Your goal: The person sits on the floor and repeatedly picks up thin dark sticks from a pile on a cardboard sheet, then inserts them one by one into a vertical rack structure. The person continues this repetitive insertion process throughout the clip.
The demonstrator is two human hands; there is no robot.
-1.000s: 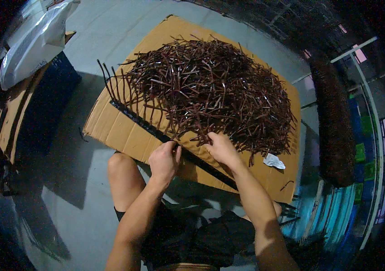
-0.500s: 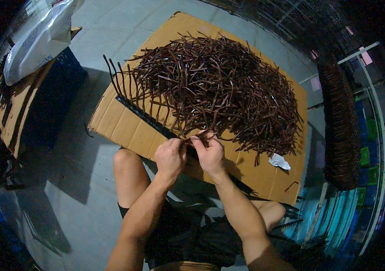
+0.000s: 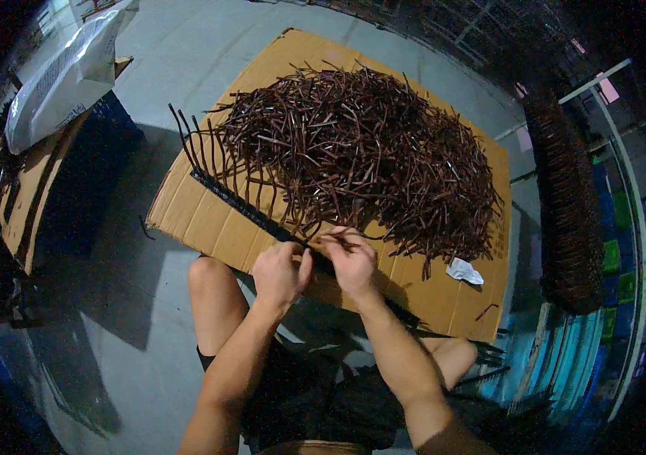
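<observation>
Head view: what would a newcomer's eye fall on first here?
First, the tangled heap of thin brown rods covering much of the cardboard sheet at centre. Next, the long black bar slanting along the sheet's near side, a row of rods fanning from its left part; the left hand and right hand work close together beside it. Then the crumpled white scrap near the heap's right end.

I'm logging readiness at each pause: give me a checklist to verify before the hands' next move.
1. Left hand at the black strip: ok.
2. Right hand close beside the left: ok.
3. Right hand's grip on a brown piece: cannot tell, fingers obscure it.
4. Brown pile on the cardboard: ok.
5. Cardboard free of scraps: not ok, white scrap near the pile.
</observation>
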